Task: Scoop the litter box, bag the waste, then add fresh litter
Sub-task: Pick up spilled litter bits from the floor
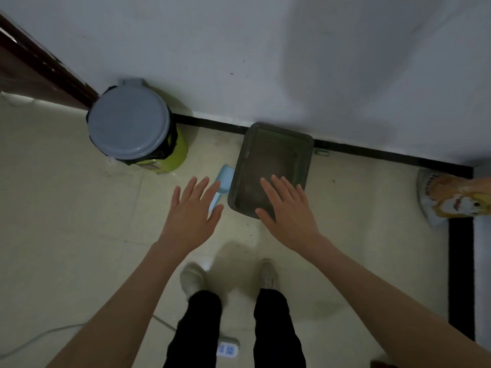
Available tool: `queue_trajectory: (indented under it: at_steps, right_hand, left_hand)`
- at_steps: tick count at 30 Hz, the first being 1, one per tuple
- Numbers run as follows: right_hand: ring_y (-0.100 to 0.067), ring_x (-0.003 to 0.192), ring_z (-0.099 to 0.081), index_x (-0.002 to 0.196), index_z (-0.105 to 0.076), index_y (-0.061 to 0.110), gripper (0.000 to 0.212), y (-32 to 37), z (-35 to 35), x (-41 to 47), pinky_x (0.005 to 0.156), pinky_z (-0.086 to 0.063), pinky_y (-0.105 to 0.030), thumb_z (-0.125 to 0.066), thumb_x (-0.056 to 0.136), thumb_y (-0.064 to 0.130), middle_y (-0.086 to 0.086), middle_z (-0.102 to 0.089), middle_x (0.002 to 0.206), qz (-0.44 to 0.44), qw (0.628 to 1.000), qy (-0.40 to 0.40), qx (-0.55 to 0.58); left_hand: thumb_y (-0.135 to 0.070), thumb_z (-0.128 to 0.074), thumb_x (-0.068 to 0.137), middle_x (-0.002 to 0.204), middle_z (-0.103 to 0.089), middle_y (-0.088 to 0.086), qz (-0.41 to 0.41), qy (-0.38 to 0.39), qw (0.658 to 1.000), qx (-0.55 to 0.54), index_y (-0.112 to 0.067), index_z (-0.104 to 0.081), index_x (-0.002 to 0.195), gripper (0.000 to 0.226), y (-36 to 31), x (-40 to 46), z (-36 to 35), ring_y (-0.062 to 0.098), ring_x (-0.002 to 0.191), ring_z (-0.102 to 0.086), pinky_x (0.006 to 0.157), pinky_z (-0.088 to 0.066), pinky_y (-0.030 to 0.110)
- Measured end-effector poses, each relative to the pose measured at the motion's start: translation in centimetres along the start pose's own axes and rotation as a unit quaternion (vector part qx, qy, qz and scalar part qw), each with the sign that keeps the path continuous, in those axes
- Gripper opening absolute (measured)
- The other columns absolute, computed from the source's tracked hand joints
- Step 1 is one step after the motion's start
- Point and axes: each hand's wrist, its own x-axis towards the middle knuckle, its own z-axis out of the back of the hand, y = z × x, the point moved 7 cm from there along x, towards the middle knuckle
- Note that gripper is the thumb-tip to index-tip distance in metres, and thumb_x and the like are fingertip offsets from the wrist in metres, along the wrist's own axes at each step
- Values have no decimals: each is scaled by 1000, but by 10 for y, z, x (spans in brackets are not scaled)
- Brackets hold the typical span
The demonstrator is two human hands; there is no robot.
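Grey litter box (271,166) at 12 o'clock on floor, blue scoop (221,179) beside. Left hand (190,211), right hand (287,211): fingers spread, empty. Risk: careless scooping scatters litter over tiles.

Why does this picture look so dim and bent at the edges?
Head view: weak indoor light leaves the litter box interior murky; a broad soft shadow darkens the wall on the right; the wide-angle lens curves the baseboard; everything is slightly soft, and both open hands cast no crisp shadows.
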Motion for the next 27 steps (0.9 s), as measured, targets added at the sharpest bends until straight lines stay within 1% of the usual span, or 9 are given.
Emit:
queue_trajectory:
  at_steps: [4, 6, 11, 13, 15, 17, 20, 23, 27]
  right_hand:
    - [-19, 147, -1, 151, -2, 25, 64, 18, -10, 17, 119, 0, -40, -28, 98, 49, -2, -4, 160, -36, 999, -7, 9]
    - [-18, 147, -1, 151, -2, 25, 64, 23, -19, 22, 119, 0, -39, -29, 98, 49, -2, -4, 160, -68, 997, -23, 21]
    - [-19, 147, -7, 152, -8, 21, 63, 31, -78, 26, 118, -4, -35, -32, 99, 45, -3, -12, 159, -144, 986, -59, 59]
    - [-20, 147, -9, 151, -9, 20, 62, 35, -111, 24, 118, -7, -34, -34, 99, 43, -3, -14, 158, -167, 981, -57, 81]
    - [-20, 146, -12, 151, -11, 20, 62, 38, -146, 17, 117, -12, -32, -35, 99, 44, -3, -15, 158, -190, 975, -46, 102]
    - [-20, 145, -16, 151, -16, 19, 62, 35, -182, 7, 116, -17, -32, -37, 98, 43, -3, -18, 157, -214, 968, -44, 122]
    - [-19, 144, -20, 150, -17, 19, 59, 21, -238, -8, 115, -22, -31, -38, 99, 40, -2, -21, 156, -253, 955, -32, 150]
    - [-19, 142, -24, 150, -17, 17, 57, 7, -298, -16, 112, -27, -30, -37, 100, 37, -4, -26, 154, -270, 948, -10, 168]
    - [-23, 136, -32, 149, -19, 13, 56, -18, -375, -11, 109, -32, -31, -39, 100, 31, -8, -32, 150, -272, 946, -2, 179]
  left_hand:
    - [-54, -10, 86, 153, -25, 6, -54, 21, 998, 19, -22, -26, 145, 69, 31, 14, 0, 27, 143, -15, 114, -9, 48]
    - [-54, -7, 83, 150, -30, 7, -92, 40, 994, 33, -20, -30, 144, 73, 45, 25, -6, 29, 141, -20, 113, -13, 50]
    - [-41, -26, 87, 132, -54, 15, -209, 103, 969, 81, -10, -51, 130, 59, 72, 40, -53, 38, 123, -48, 98, -34, 58]
    - [-43, -23, 86, 134, -51, 15, -234, 115, 962, 86, -10, -49, 132, 62, 82, 40, -72, 38, 126, -45, 100, -33, 57]
    - [-47, -17, 87, 147, -36, 11, -238, 122, 960, 84, -15, -34, 142, 65, 92, 39, -92, 32, 138, -29, 110, -22, 49]
    - [-42, -23, 94, 153, -23, 7, -236, 147, 956, 87, -19, -22, 146, 57, 101, 37, -120, 26, 142, -17, 114, -14, 43]
    - [-29, -40, 97, 153, -24, 7, -252, 178, 948, 84, -18, -21, 146, 54, 111, 31, -171, 25, 140, -22, 114, -19, 39]
    - [-26, -45, 95, 150, -29, 7, -252, 208, 941, 92, -18, -24, 145, 55, 123, 28, -227, 23, 137, -29, 111, -24, 34]
    - [-23, -48, 94, 147, -34, 7, -255, 219, 938, 89, -16, -28, 144, 54, 130, 38, -304, 24, 134, -32, 107, -30, 35]
